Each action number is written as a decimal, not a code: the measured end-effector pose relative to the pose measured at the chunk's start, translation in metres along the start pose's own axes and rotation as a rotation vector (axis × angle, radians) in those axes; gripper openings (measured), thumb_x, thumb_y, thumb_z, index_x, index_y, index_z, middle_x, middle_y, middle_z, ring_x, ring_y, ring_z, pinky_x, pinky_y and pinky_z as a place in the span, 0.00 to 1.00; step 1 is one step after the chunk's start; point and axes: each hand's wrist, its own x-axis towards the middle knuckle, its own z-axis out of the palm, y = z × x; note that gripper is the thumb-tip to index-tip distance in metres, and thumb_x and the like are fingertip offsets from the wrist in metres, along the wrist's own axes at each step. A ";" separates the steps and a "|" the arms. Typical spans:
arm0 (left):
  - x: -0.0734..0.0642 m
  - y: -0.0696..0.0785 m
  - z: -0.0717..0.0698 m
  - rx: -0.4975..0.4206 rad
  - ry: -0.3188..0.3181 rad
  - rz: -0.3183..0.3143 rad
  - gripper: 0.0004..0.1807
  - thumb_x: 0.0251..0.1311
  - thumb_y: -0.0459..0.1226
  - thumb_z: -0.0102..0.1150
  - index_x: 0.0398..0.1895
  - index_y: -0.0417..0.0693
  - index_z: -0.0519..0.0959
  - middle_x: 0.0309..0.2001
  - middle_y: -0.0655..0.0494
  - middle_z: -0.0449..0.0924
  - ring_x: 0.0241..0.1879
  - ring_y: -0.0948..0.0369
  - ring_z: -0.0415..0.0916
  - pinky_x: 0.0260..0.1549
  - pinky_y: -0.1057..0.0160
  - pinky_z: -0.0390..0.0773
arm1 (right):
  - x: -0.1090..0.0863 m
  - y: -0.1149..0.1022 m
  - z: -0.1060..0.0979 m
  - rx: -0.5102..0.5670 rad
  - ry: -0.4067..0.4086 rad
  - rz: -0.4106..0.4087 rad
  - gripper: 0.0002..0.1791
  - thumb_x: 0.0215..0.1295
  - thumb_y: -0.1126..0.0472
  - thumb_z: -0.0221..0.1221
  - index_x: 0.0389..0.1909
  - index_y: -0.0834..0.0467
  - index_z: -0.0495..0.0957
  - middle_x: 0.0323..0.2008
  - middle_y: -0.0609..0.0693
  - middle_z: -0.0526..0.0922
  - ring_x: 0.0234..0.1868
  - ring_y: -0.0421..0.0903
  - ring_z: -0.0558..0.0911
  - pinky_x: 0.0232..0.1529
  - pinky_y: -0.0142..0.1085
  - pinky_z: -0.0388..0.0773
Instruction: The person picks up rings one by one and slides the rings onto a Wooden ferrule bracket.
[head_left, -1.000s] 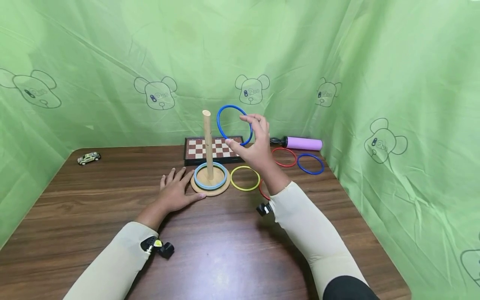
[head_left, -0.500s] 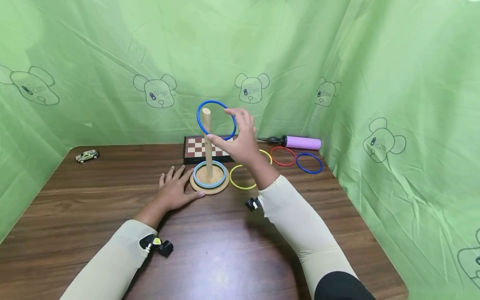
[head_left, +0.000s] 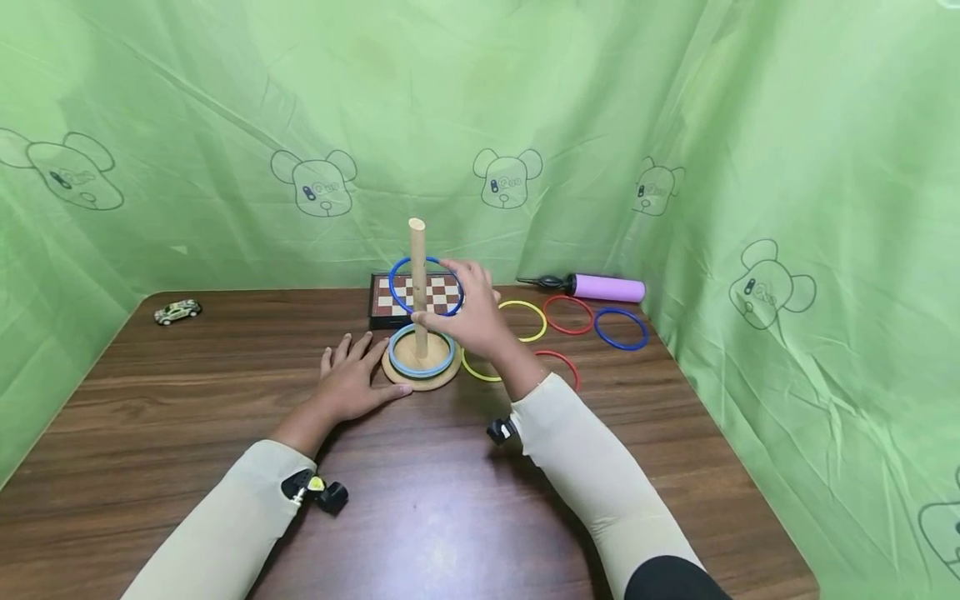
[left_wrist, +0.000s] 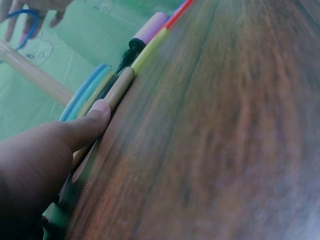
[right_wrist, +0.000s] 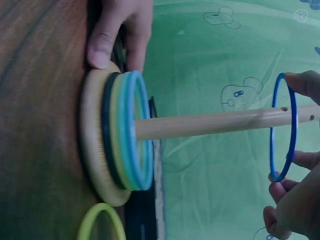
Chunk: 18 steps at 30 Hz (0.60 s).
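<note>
My right hand [head_left: 474, 318] pinches a blue ring [head_left: 392, 287] between thumb and fingers. This ring is around the upright wooden peg [head_left: 417, 250], well above the base, as the right wrist view also shows. Around the foot of the peg lie stacked rings, light blue [right_wrist: 131, 165] on top, with a yellowish ring [right_wrist: 116, 150] and a dark ring [right_wrist: 106, 135] beneath. My left hand [head_left: 351, 390] rests on the table with fingers spread, its thumb touching the edge of the round wooden base [head_left: 438, 384].
To the right lie yellow rings [head_left: 545, 318], red rings [head_left: 568, 333] and another blue ring [head_left: 621, 347]. A purple hand pump [head_left: 607, 288] lies behind them. A chessboard [head_left: 382, 308] sits behind the peg. The toy car [head_left: 177, 312] stands far left.
My right hand has carried the blue ring left to the peg, over its top and then partway down around it. My left hand has stayed by the base.
</note>
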 end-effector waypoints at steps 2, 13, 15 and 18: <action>0.001 0.001 0.000 -0.001 0.000 0.001 0.63 0.61 0.79 0.59 0.89 0.53 0.57 0.88 0.35 0.51 0.87 0.28 0.38 0.78 0.18 0.37 | -0.003 0.006 0.003 -0.010 -0.019 0.024 0.52 0.58 0.41 0.80 0.81 0.48 0.69 0.76 0.53 0.70 0.78 0.53 0.63 0.74 0.62 0.59; 0.000 0.002 -0.001 -0.002 -0.006 -0.006 0.63 0.61 0.79 0.58 0.90 0.54 0.56 0.88 0.35 0.50 0.87 0.28 0.38 0.78 0.18 0.37 | -0.014 0.024 0.024 -0.083 -0.091 0.083 0.54 0.58 0.37 0.79 0.82 0.51 0.68 0.80 0.55 0.68 0.82 0.58 0.62 0.78 0.69 0.57; 0.000 0.002 -0.001 -0.003 -0.005 -0.005 0.63 0.61 0.79 0.58 0.90 0.54 0.56 0.88 0.35 0.50 0.87 0.28 0.38 0.78 0.18 0.37 | -0.016 0.026 0.027 -0.096 -0.107 0.090 0.55 0.58 0.36 0.79 0.83 0.51 0.67 0.81 0.55 0.68 0.82 0.57 0.62 0.77 0.67 0.59; 0.000 0.001 0.000 -0.004 -0.003 -0.001 0.63 0.61 0.79 0.58 0.90 0.53 0.56 0.88 0.35 0.51 0.87 0.28 0.38 0.78 0.18 0.37 | -0.020 0.027 0.031 -0.111 -0.117 0.110 0.55 0.57 0.37 0.80 0.82 0.52 0.68 0.80 0.55 0.69 0.81 0.57 0.63 0.76 0.64 0.63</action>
